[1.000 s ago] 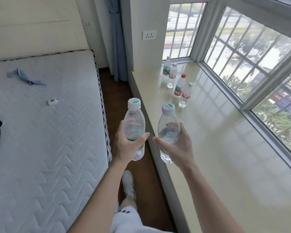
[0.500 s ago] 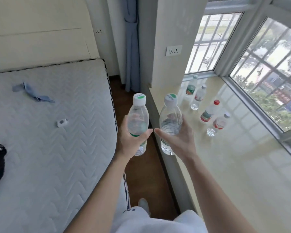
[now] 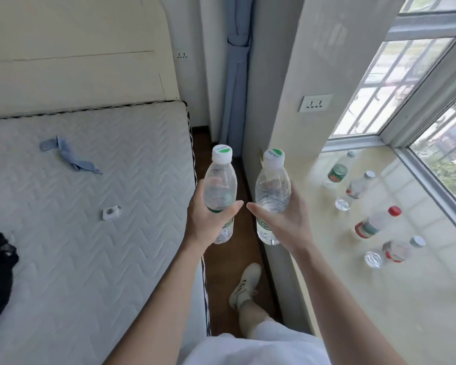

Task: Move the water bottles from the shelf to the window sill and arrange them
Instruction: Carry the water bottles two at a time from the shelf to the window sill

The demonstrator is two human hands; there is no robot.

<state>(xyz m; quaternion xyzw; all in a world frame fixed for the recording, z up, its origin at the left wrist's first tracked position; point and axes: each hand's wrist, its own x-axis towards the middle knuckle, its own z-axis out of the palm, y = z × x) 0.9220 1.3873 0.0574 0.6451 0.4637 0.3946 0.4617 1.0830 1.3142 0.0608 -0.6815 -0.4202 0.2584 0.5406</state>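
Bottles [image 3: 374, 222], four, stand on the window sill [image 3: 379, 312]. My left fingers [image 3: 234, 206] hold one water bottle [image 3: 219, 185], my right fingers [image 3: 258, 209] a second water bottle [image 3: 273, 185]. Both should go there.

No text can be read at this resolution. The white-and-green left cap [image 3: 222, 153] on the left bottle [image 3: 219, 185], held in the left hand [image 3: 208, 225], and the right cap [image 3: 273, 156] on the right bottle [image 3: 273, 185], held in the right hand [image 3: 284, 219], each carry one short printed line (too blurred to decipher). The green band labels on both bottles and the red-and-green labels on the sill bottles [image 3: 365, 229] show colour blocks only.
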